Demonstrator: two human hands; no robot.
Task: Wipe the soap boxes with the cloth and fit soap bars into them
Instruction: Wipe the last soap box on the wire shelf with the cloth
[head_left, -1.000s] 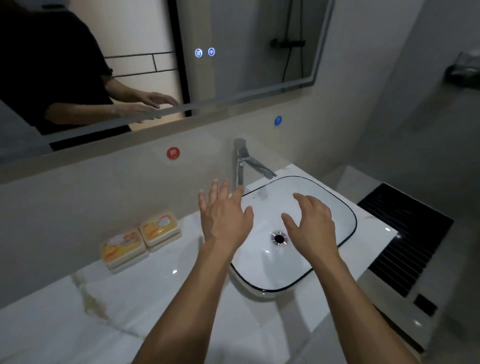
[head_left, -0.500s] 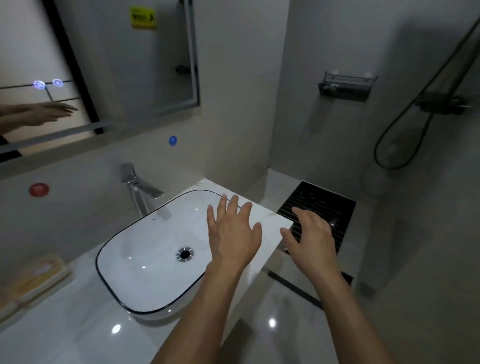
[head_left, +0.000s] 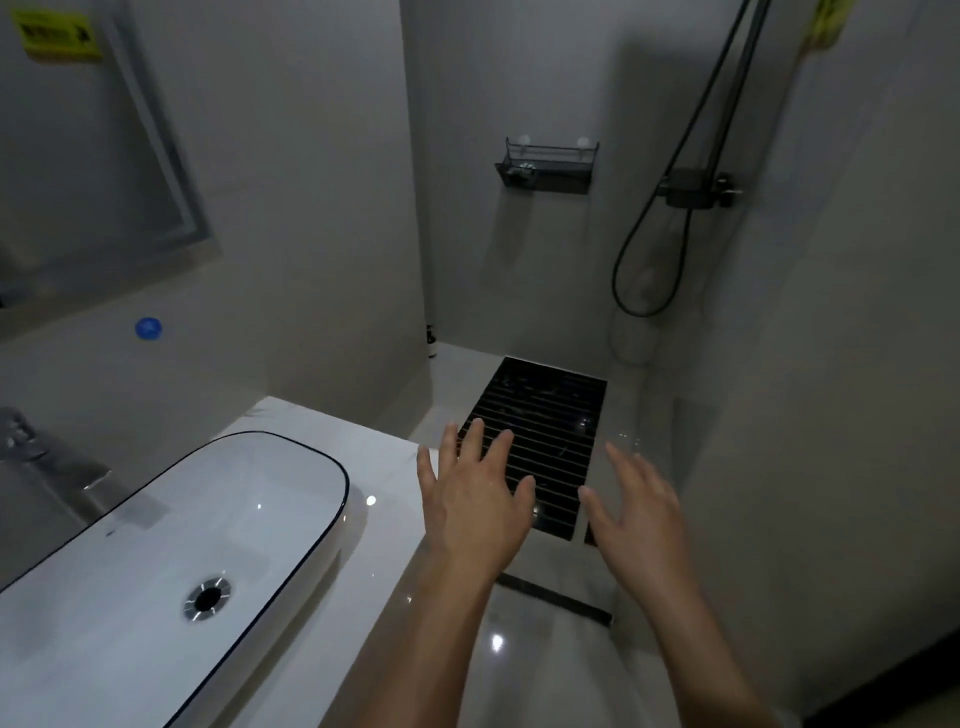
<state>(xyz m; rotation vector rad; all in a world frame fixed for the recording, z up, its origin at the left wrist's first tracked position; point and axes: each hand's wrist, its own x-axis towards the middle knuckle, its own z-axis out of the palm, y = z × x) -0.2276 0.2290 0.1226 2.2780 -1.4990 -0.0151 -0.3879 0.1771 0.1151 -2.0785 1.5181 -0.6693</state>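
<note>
My left hand is held out flat, fingers spread, empty, over the right end of the marble counter. Beside it my right hand is also spread and empty, in the air above the shower floor. No soap box, soap bar or cloth is in view. A black wire shelf hangs on the far shower wall with something dark in its left end that I cannot make out.
A white basin with a drain sits on the counter at the left, the tap behind it. A black slatted floor grate lies beyond my hands. Shower hose and mixer hang at the right. The mirror edge shows top left.
My view has swung right, from the counter with the two orange soap boxes to the shower area. The boxes have left the view. Both hands stayed spread and empty, moving right.
</note>
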